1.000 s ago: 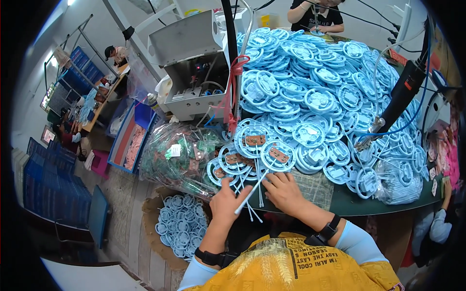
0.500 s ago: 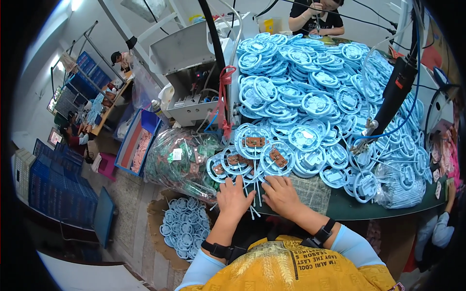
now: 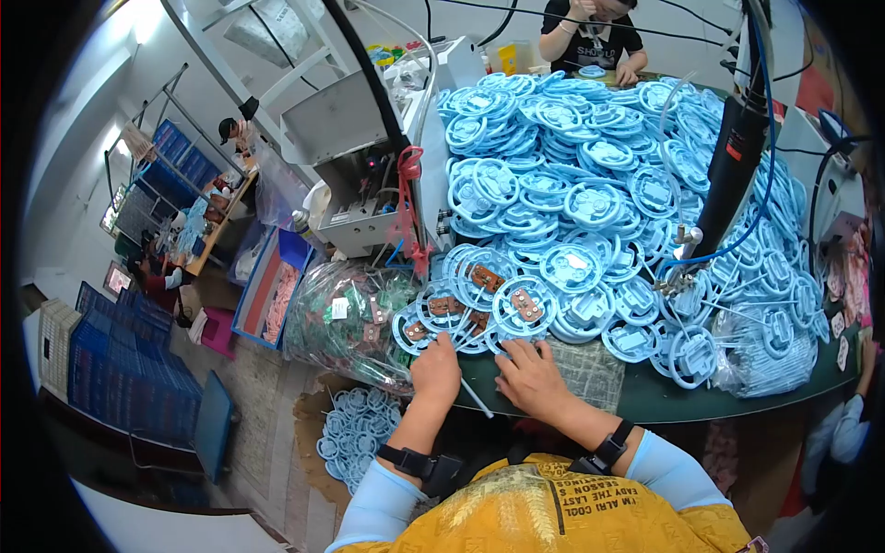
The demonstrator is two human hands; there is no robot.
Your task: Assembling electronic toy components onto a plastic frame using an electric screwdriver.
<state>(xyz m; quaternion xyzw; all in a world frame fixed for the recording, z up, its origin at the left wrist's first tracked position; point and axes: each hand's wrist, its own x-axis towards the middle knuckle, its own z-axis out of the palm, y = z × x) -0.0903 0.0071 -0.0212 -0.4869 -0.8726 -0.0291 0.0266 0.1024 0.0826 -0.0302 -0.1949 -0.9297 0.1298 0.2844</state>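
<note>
Five blue frames (image 3: 544, 324) with brown boards (image 3: 525, 305) lie before me; the heaped frames (image 3: 590, 205) show few if any, so I judge much is left. My left hand's (image 3: 434, 373) grip seems curled, pinching a pale stick (image 3: 477, 398) that slants rightward toward me, ending by the bench's (image 3: 664, 398) near edge. I can't tell whether my right hand (image 3: 535, 380), at a frame's rim, pinches anything.

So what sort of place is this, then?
Probably a factory assembly workshop: identical round light-blue plastic parts are heaped on a green table, more fill a cardboard box on the floor, and a co-worker works across the table.
</note>
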